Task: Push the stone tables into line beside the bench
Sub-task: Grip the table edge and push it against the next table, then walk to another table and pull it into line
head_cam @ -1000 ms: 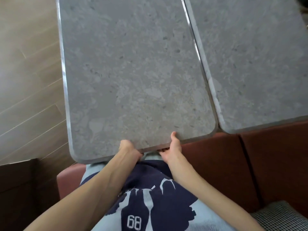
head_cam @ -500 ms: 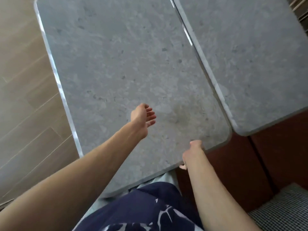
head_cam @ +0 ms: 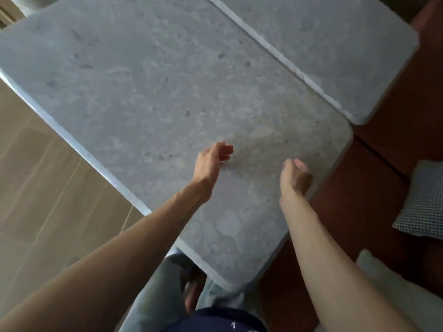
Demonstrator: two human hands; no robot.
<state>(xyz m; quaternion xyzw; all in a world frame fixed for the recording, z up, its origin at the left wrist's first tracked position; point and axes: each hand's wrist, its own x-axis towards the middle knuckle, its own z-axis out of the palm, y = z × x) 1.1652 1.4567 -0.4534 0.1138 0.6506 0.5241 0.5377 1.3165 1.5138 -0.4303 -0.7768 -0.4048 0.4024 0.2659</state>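
Hands above stone, head view: your left hand (head_cam: 213, 156) and right hand (head_cam: 296, 174) hover loosely curled over the near stone table (head_cam: 148, 92), grasping nothing; the far stone table (head_cam: 323, 49) lies alongside, its corner stepped back along the red bench (head_cam: 374, 168); push off-centre and, likely, the slab pivots, wedging against its neighbour or scraping the cushion.

Soft daylight washes the grey stone surface (head_cam: 148, 92) we look down on, its left edge catching a bright glint. Motion blur smears both hands; the wide lens bends straight edges. The bench (head_cam: 374, 178) lies dim.
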